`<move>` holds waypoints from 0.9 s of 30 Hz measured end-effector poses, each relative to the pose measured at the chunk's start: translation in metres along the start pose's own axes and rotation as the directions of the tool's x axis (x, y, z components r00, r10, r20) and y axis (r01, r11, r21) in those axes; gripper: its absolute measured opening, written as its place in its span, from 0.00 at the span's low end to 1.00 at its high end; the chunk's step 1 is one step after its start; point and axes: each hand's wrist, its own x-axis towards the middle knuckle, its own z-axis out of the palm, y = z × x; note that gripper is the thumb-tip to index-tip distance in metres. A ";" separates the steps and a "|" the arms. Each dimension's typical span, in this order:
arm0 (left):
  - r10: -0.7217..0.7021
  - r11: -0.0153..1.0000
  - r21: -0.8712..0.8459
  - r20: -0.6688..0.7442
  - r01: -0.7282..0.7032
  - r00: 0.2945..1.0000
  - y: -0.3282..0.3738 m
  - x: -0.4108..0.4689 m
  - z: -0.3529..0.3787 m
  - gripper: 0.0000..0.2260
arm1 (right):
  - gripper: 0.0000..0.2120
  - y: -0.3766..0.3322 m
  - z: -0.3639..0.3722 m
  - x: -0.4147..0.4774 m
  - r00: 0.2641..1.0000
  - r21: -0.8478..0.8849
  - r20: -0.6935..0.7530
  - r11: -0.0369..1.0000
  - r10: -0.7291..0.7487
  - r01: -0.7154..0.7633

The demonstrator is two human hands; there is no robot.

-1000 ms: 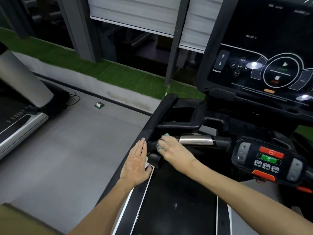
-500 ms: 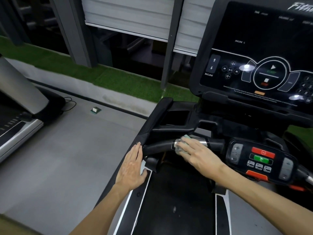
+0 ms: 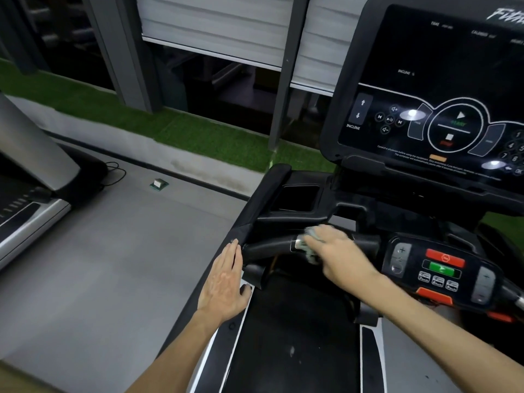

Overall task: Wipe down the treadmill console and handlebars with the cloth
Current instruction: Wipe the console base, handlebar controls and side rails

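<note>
Rightward along the handlebar (image 3: 269, 246) the right hand (image 3: 334, 251) has slid, gripping the cloth (image 3: 312, 236) against the bar. The left hand (image 3: 224, 282) rests flat on the side rail (image 3: 255, 211), holding nothing. The bar runs left to right, and the next stretch lies rightward.

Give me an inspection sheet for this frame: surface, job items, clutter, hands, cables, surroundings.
Surface: treadmill belt dark, pale speck on it.
Job's things: cloth bunched against handlebar; console above, untouched.
Clutter: small box on the floor.
Hands: right hand grips cloth on the handlebar, blurred; left hand flat on the side rail.
Cables: black cable looped on floor beside second treadmill.
Surroundings: green turf strip, grey shutters.
</note>
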 end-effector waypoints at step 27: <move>0.014 0.999 -0.038 0.005 -0.014 1.000 -0.002 0.000 0.000 0.41 | 0.21 0.012 -0.038 -0.020 0.932 -0.099 0.139 0.941 0.334 -0.322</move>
